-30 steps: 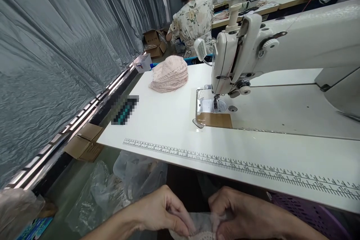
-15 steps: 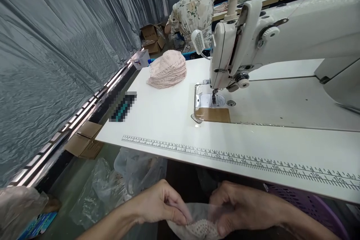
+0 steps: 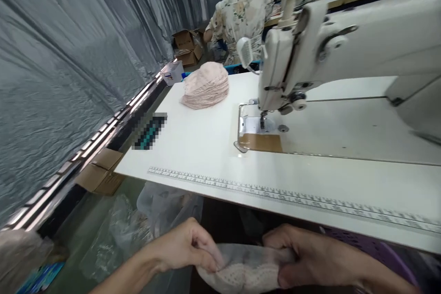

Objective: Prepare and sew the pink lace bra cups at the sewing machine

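Note:
Below the table's front edge, my left hand (image 3: 196, 250) pinches the left side of a sheer, pale fabric piece with a lace-like dotted band (image 3: 241, 268). The right side of the same piece is gripped by my right hand (image 3: 299, 255), thumb on top and fingers behind. Stretched between both hands, the fabric hangs over a dark gap; its lower edge runs out of the picture. Above it on the table stands a white sewing machine (image 3: 279, 69), its presser foot (image 3: 262, 121) over the metal plate with no cloth beneath.
A stack of pink fabric pieces (image 3: 206, 86) lies on the white table (image 3: 193, 142), which has a printed ruler (image 3: 241, 187) along its front. A purple basket (image 3: 382, 252) stands below right; plastic bags (image 3: 165, 206) and a cardboard box (image 3: 101, 172) are lower left. A person (image 3: 241, 14) sits beyond.
My hands have moved slightly apart, the left one leftward and the right one rightward. More of the fabric and its dotted band now shows between them.

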`<state>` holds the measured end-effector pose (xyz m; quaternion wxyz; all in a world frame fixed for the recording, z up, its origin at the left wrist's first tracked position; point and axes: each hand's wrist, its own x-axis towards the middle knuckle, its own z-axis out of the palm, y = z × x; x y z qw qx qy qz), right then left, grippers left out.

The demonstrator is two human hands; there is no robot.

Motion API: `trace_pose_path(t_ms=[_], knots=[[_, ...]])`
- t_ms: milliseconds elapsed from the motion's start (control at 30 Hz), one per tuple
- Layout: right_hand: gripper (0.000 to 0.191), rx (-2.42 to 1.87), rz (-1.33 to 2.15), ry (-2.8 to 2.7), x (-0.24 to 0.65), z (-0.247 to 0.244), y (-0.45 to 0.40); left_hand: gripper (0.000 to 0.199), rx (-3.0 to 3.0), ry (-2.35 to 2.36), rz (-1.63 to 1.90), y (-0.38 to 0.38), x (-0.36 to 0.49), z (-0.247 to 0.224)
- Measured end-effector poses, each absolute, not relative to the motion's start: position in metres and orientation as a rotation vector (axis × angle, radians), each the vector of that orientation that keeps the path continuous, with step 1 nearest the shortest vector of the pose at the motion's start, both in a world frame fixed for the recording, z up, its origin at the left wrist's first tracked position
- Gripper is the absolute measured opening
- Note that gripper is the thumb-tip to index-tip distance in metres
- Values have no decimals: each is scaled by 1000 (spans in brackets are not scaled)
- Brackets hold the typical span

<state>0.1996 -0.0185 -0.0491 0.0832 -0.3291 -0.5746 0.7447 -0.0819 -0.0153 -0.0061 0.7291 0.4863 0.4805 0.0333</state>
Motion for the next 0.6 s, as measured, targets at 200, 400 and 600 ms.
trace_pose_path(t_ms=[200,400,600], knots=[[25,-853,2130,-1410,205,-58,-30,42,1034,1060,176,-18,-99,-22],[36,-766,2131,-1141,188,-73,-45,52,975,1109,256,-23,-110,-33],[34,-760,2056,-1174,183,-72,-47,57,939,1176,241,-22,-115,-39]])
